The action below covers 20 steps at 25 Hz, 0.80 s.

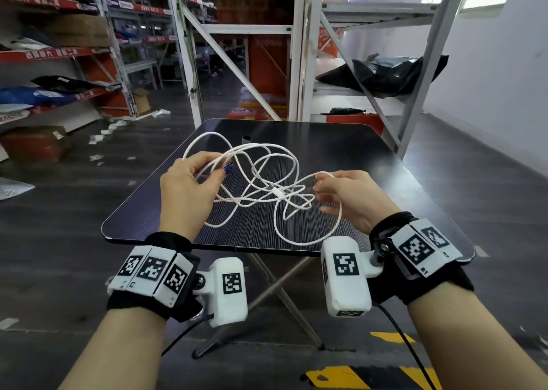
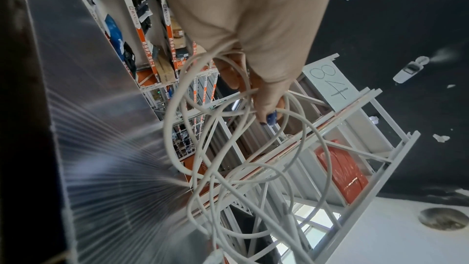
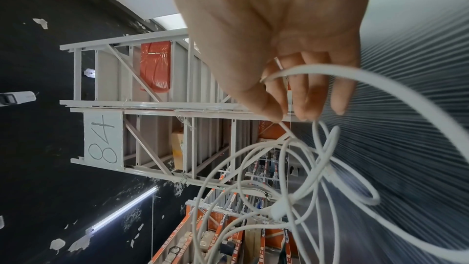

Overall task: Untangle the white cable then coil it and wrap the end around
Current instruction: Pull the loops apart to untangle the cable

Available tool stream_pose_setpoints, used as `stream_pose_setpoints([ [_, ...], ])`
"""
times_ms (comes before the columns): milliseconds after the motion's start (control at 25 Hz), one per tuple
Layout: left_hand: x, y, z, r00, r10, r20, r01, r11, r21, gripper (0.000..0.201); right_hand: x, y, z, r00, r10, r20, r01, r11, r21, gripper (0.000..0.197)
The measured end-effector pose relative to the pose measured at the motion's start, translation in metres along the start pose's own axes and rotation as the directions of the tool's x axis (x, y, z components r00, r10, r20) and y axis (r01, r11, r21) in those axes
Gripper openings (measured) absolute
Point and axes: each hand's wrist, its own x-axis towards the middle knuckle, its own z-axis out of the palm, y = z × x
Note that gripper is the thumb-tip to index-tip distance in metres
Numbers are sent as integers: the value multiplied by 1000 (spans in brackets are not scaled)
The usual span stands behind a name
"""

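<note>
White, thin and limp, the cable (image 1: 261,182) is held lifted in a loose tangle above the dark ribbed table (image 1: 385,158), its loops crossing between the two hands. Several strands are gathered in the curled fingers of the left hand (image 1: 189,182). A single loop is pinched between thumb and fingertips of the right hand (image 1: 350,199). A connector (image 1: 278,193) is seen near the middle of the tangle. The cable is judged light, soft and smooth-jacketed; loops may be expected to slide and to spring back when released. Hold is best taken at the connector end, so that it can be drawn clear of the crossings; hard pulling risks tightening a knot.
</note>
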Motion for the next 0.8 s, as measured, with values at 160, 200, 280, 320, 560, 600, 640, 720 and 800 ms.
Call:
stream_pose_setpoints([
  [160, -1, 7, -1, 999, -37, -39, 34, 996, -88, 18, -3, -4, 1, 988, -148, -55, 153, 981, 118, 16],
  [200, -2, 8, -1, 998, -46, -42, 41, 993, -114, 18, -4, -5, 0, 979, -190, -77, 198, 974, 114, 16],
  [280, -2, 9, 0, 997, -63, -48, 54, 985, -165, 18, -4, -6, -1, 963, -249, -105, 256, 965, 62, 16],
  [320, -2, 11, 0, 997, -62, -49, 52, 982, -184, 17, -4, -5, -1, 958, -268, -104, 272, 962, 21, 17],
  [560, -3, 17, 1, 999, -14, -39, 3, 965, -262, 29, -5, -2, 5, 946, -325, 2, 322, 937, -137, 20],
  [600, -3, 17, 1, 1000, -2, -31, -6, 966, -258, 30, -5, -1, 6, 948, -319, -1, 316, 939, -137, 20],
  [640, -3, 16, 1, 1000, 14, -20, -18, 968, -249, 32, -4, 0, 7, 952, -307, -3, 304, 944, -130, 20],
  [720, -4, 15, 3, 999, 33, 5, -30, 970, -240, 32, -4, 1, 7, 960, -279, -9, 276, 953, -122, 20],
  [800, -4, 13, 4, 998, 46, 34, -38, 974, -224, 31, -4, 1, 8, 968, -252, -4, 250, 960, -125, 20],
])
